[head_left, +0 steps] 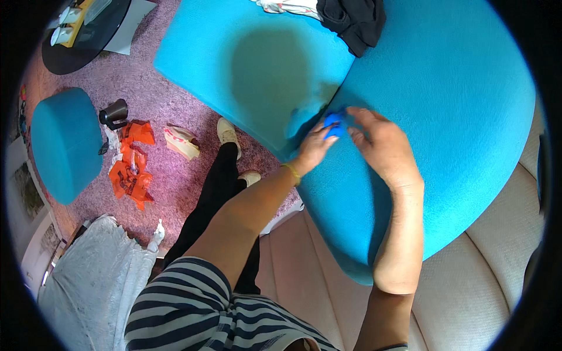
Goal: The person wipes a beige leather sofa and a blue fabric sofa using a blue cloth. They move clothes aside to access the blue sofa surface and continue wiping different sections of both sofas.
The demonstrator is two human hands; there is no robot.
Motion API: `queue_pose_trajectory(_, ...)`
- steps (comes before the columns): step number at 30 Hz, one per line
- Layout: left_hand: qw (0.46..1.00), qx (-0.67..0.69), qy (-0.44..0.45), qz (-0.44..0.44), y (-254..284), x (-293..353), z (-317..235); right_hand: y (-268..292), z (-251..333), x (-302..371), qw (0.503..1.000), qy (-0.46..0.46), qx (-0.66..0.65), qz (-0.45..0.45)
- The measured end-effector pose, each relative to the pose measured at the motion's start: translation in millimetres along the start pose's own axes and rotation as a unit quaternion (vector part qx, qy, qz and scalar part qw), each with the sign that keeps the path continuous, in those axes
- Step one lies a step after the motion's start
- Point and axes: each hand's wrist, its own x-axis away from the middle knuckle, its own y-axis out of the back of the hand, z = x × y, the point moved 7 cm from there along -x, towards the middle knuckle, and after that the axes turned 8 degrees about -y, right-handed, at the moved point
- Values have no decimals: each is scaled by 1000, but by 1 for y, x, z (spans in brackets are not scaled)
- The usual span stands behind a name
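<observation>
My left hand (313, 151) is closed on a small, bright blue crumpled thing (334, 124); its kind is too small and blurred to make out. Just to the right, my right hand (383, 145) hovers with thumb and fingers apart, close to the blue thing but seemingly not gripping it. Both hands are above a large turquoise cushioned seat (456, 117), near the seam where it meets a second turquoise section (205, 41). A yellowish band circles my left wrist.
Dark and white clothing (354, 23) lies at the far end of the seat. On the pink carpet (175, 111) are orange plastic bags (132, 178), a dark mug-like container (114, 113) and a turquoise stool (67, 146). A pale padded sofa (468, 286) curves along the right.
</observation>
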Motion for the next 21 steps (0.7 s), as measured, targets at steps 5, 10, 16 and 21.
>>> queue_pose_trajectory(5,994,-69,64,62,40,102,30,-19,8,4,995,-8,74,62)
queue_pose_trajectory(10,965,-9,243,-99,58,106,32,-29,10,-1,996,22,57,62)
queue_pose_trajectory(16,953,-242,-51,-175,116,-31,-49,-27,10,0,996,20,52,66)
queue_pose_trajectory(21,855,-496,-59,141,73,-31,9,-30,17,-3,996,30,28,74)
